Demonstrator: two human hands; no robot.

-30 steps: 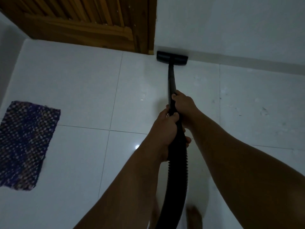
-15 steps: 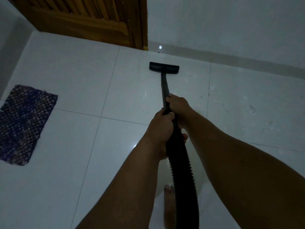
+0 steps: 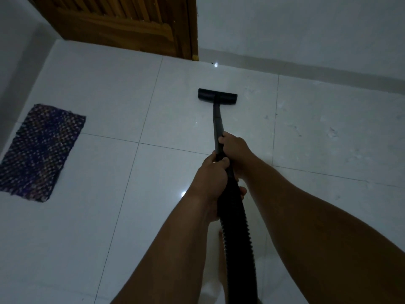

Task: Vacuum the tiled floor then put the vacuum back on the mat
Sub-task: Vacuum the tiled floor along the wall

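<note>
A black vacuum wand runs from my hands to its flat floor head, which rests on the white tiled floor a short way out from the wall. My right hand grips the wand higher up, and my left hand grips just behind it where the ribbed black hose begins. The hose drops down past my arms and out of the bottom of the frame. A dark purple woven mat lies flat on the floor at the left.
A brown slatted wooden door stands at the top left, beside a white wall with a grey skirting strip. Another wall borders the left side. My bare foot shows beneath the hose.
The floor head has been pulled back from the wall base toward me. The view has shifted, so the door and mat sit differently in frame.
</note>
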